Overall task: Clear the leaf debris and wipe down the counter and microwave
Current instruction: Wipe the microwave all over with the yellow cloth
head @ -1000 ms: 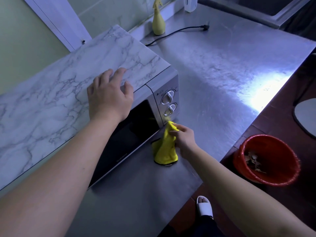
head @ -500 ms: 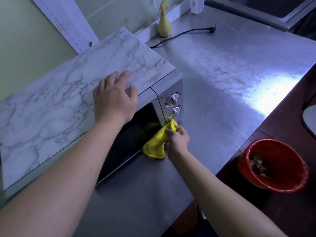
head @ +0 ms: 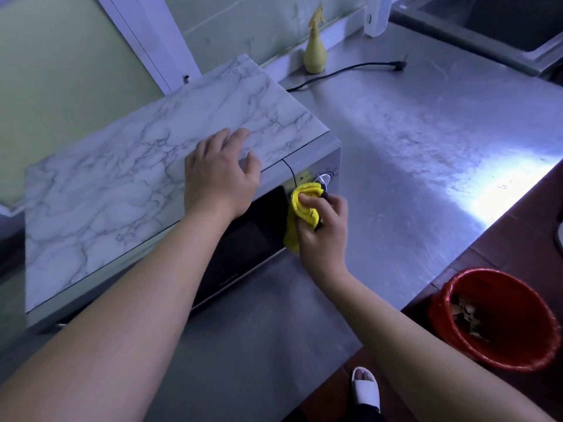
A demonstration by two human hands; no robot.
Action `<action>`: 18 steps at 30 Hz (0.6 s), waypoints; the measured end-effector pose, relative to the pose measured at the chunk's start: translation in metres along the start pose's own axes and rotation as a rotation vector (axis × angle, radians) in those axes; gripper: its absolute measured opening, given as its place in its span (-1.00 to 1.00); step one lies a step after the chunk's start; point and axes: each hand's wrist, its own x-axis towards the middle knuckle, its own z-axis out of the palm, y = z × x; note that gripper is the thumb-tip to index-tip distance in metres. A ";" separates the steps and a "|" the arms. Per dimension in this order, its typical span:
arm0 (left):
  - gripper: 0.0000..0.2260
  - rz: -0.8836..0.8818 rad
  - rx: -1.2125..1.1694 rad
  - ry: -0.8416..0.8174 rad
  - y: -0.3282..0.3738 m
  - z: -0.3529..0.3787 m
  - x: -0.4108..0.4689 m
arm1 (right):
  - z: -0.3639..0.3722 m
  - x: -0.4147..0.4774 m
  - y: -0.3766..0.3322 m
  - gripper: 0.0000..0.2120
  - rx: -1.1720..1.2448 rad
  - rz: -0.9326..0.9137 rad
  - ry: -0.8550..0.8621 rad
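Pinches cloth (head: 303, 208) in right hand (head: 324, 229) fingers against microwave (head: 137, 184) panel; rests left hand (head: 219, 181) fingers released on top (steadying). Risks turning dial (head: 323, 179) if rubbing hard.

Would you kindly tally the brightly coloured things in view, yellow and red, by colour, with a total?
Yellow: 2, the cloth and the spray bottle
Red: 1, the bin
Total: 3
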 end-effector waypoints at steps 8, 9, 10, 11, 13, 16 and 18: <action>-0.53 -0.017 -0.005 0.011 0.000 0.001 -0.001 | 0.011 -0.024 0.070 -0.76 -0.307 0.101 -0.239; -0.54 -0.019 -0.008 0.015 0.000 0.001 -0.001 | 0.010 -0.023 0.072 -0.77 -0.305 0.115 -0.266; -0.55 -0.020 -0.009 0.019 0.000 0.001 -0.001 | 0.008 -0.022 0.073 -0.78 -0.296 0.130 -0.285; -0.56 -0.022 -0.009 0.022 0.000 0.001 -0.001 | 0.005 -0.019 0.072 -0.78 -0.279 0.155 -0.301; -0.57 -0.022 -0.006 0.031 0.000 0.001 -0.002 | -0.007 -0.013 0.067 -0.77 -0.226 0.214 -0.327; -0.56 -0.022 -0.003 0.034 0.000 0.000 -0.002 | -0.029 -0.008 0.048 -0.71 -0.134 0.199 -0.271; -0.55 -0.027 -0.001 0.032 0.000 0.000 -0.001 | -0.039 -0.005 0.024 -0.70 -0.053 0.113 -0.185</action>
